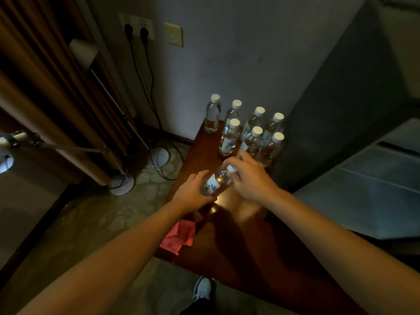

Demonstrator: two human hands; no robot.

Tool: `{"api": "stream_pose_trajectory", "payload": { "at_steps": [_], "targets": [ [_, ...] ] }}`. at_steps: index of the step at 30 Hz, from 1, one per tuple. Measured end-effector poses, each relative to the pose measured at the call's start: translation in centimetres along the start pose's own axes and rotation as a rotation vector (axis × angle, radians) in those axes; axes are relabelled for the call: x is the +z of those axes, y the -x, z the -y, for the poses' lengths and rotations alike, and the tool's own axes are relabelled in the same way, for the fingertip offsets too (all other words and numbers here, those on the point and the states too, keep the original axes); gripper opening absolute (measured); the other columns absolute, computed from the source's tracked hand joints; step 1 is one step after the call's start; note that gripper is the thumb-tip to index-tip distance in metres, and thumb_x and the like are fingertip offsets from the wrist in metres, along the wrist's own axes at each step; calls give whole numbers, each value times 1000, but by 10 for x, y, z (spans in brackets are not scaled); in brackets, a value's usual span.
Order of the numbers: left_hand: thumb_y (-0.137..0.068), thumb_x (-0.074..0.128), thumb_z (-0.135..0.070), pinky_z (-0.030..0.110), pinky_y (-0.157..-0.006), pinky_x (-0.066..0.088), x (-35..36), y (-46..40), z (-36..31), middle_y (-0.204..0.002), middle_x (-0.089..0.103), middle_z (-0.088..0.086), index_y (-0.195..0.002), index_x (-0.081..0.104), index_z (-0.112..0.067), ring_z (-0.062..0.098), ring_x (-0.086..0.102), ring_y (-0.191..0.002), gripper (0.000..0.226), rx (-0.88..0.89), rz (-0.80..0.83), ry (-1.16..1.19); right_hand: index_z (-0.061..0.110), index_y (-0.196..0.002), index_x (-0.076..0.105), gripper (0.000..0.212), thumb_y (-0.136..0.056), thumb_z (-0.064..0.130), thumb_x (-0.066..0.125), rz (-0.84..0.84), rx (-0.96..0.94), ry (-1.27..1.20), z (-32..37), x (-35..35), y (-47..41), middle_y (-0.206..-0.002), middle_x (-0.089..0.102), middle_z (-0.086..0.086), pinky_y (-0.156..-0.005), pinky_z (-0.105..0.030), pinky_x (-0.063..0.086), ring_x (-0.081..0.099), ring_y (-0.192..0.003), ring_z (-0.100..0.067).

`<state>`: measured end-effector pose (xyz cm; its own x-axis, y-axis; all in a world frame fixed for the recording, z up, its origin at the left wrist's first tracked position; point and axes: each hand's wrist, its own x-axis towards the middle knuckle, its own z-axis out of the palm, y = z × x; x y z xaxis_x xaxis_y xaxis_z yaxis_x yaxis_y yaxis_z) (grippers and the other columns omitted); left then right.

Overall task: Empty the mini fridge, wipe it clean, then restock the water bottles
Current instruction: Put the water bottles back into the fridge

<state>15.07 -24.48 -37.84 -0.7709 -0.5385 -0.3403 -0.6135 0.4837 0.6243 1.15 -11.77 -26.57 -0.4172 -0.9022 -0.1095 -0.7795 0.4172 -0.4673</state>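
A tilted water bottle [216, 183] is held above the middle of a dark wooden table [238, 242], its white cap toward the far right and its labelled body toward the near left. The left hand [193, 192] curls its fingers around the lower, labelled part of the bottle, while the right hand [250, 178] closes its fingers over the cap end. Behind them, at the table's far right corner, seven upright bottles [252, 133] with white caps stand in two close rows, the farthest left one slightly apart from the rest. A red cloth [179, 235] lies crumpled on the table's left edge, partly overhanging it. To the right of the table a pale, panelled surface [372, 189] reaches the frame's right edge; whether it belongs to the fridge cannot be told. The room is dim: a grey wall [227, 64] carries a socket plate [136, 26] with two black plugs, their cables running down to the patterned floor [102, 223], and a floor lamp [95, 92] leans in front of brown curtains [34, 76] on the left. A shoe [202, 289] shows near the bottom edge. The bottle labels are too blurred to read, and the table's near end is hidden under the forearms.
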Motion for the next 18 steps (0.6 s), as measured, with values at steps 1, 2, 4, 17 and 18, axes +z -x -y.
{"api": "stream_pose_trajectory", "payload": {
  "at_steps": [1, 2, 4, 17, 18],
  "targets": [
    [-73, 79, -52, 39, -97, 47, 6, 1, -6, -138, 46, -3, -146, 33, -38, 24, 54, -122, 88, 29, 24, 3, 34, -118, 56, 23, -97, 24, 55, -6, 13, -20, -4, -2, 10, -106, 40, 10, -85, -25, 41, 47, -101, -11],
    [-73, 79, -51, 37, -94, 47, 12, 3, -12, -130, 50, -6, -138, 40, -39, 21, 57, -116, 78, 60, 43, 16, 35, -117, 56, 23, -97, 24, 55, -12, 26, -40, -8, -3, 21, -105, 40, 11, -83, -23, 40, 47, -100, -10],
    [-71, 79, -49, 36, -86, 50, 25, 6, -25, -114, 56, -13, -118, 47, -43, 14, 61, -104, 58, 106, 71, 60, 37, -115, 57, 24, -95, 24, 58, -44, 56, -80, -17, -7, 39, -105, 41, 14, -82, -21, 41, 48, -101, -8],
    [-69, 82, -50, 20, -66, 56, 76, 18, -107, -98, 64, -17, -111, 52, -40, -1, 65, -83, 52, 277, 160, 144, 29, -120, 54, 58, -72, 17, 84, -392, 513, -757, -62, -16, 122, -107, 63, 16, -69, -6, 47, 62, -98, -1],
    [-68, 80, -54, 24, -70, 58, 79, 19, -113, -100, 64, -17, -111, 52, -41, -1, 65, -85, 53, 299, 155, 143, 29, -118, 54, 58, -71, 18, 85, -376, 536, -793, -66, -10, 128, -107, 65, 14, -72, -8, 48, 63, -99, -2]
  ]
}}
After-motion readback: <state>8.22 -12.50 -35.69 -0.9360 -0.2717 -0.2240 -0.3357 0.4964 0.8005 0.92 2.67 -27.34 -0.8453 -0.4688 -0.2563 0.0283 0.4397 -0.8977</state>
